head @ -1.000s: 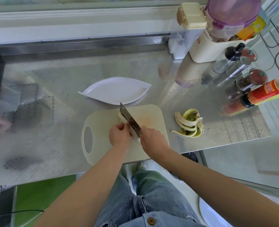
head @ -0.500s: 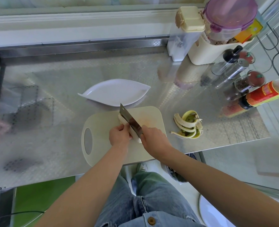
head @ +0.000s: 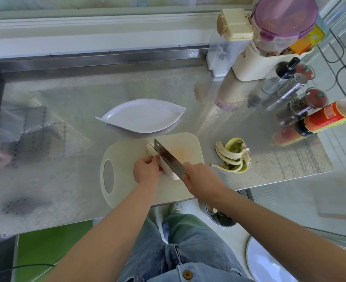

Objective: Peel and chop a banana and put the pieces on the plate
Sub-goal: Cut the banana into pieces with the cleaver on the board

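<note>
Change from the earlier frames: the knife (head: 168, 156) has drawn back toward the person and slightly to the right. Its far tip, which projected well beyond the far end of the banana (head: 150, 149), now only just clears that end. The right hand (head: 200, 180) has shifted right with it by a small amount. The left hand (head: 146, 169), the plate (head: 141, 119) and the peel (head: 233, 157) have not moved.

Left hand: fingers curled down over the middle of the banana, holding it against the cutting board (head: 127, 151). The knuckles face the blade and stand just beside it.

Right hand: closed in a fist round the knife handle, which the hand hides completely. Only the blade shows.

Knife: the blade runs diagonally, parallel to the banana and touching its right side. Whether the edge has entered the fruit cannot be told.

Banana: peeled, pale, lying diagonally on the board, with both ends showing beyond the left hand. No cut pieces are visible.

Plate: leaf-shaped, white, on the counter (head: 66, 139) just beyond the board's far edge.

Peel: on the counter to the right of the board, apart from it
</note>
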`<state>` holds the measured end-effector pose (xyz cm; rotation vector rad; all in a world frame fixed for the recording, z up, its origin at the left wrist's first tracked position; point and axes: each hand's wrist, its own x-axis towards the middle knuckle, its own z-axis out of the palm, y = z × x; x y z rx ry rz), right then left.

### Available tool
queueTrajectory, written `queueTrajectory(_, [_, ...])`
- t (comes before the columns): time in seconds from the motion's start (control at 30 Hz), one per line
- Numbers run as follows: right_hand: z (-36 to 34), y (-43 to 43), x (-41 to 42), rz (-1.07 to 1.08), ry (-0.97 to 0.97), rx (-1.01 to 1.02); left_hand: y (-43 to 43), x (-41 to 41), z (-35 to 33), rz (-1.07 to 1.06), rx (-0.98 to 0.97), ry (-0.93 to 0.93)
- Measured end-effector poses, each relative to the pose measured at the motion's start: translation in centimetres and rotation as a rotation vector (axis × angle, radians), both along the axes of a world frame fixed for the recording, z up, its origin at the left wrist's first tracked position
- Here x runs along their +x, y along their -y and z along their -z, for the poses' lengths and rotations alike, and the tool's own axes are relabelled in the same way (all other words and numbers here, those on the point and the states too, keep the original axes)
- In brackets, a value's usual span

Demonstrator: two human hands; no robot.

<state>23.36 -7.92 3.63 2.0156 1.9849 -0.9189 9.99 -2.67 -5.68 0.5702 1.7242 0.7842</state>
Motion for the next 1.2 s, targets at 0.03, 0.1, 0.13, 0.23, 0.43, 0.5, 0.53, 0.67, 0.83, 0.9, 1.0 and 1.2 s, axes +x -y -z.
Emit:
queueTrajectory(0.03, [-0.4, -0.3, 0.2, -0.017, 0.016, 0.000, -0.1, 0.0, -0.1, -0.011, -0.003, 0.008])
queueTrajectory(0.1, [-1.0, -1.0, 0.5, -0.038, 0.044, -0.005, -0.3, 0.0, -0.2, -0.023, -0.015, 0.028])
queueTrajectory(0.13, [-1.4, -1.4, 0.6, -0.047, 0.051, -0.017, -0.4, 0.1, -0.3, -0.021, -0.021, 0.036])
queueTrajectory(0.23, [-2.5, -2.3, 0.3, -0.068, 0.051, -0.062, -0.3, 0.0, -0.2, -0.011, -0.013, 0.065])
queueTrajectory(0.43, [-2.8, -2.9, -0.8, -0.047, 0.037, -0.107, -0.3, -0.1, -0.1, -0.024, -0.005, 0.075])
queueTrajectory(0.5, [-2.6, -2.7, -0.8, -0.033, 0.039, -0.110, -0.3, -0.2, 0.1, -0.025, 0.002, 0.077])
queueTrajectory(0.53, [-2.6, -2.7, -0.9, -0.030, 0.048, -0.108, -0.3, -0.2, 0.2, -0.024, 0.002, 0.078])
queueTrajectory(0.67, [-2.5, -2.6, -1.0, -0.018, 0.067, -0.100, -0.4, -0.3, 0.5, -0.013, 0.001, 0.072])
queueTrajectory(0.83, [-2.9, -2.9, -0.5, -0.040, 0.051, -0.079, -0.3, 0.0, 0.7, 0.027, 0.017, 0.029])
queueTrajectory(0.9, [-3.3, -3.0, -0.3, -0.048, 0.070, -0.091, -0.3, 0.0, 0.9, 0.023, 0.014, 0.023])
queueTrajectory(1.0, [-3.6, -2.5, 0.1, -0.044, 0.082, -0.136, -0.4, 0.0, 1.1, 0.034, 0.010, 0.017])
queueTrajectory(1.2, [-2.8, -1.3, -0.7, -0.024, 0.072, -0.097, -0.4, 0.0, 1.4, 0.039, 0.016, -0.004])
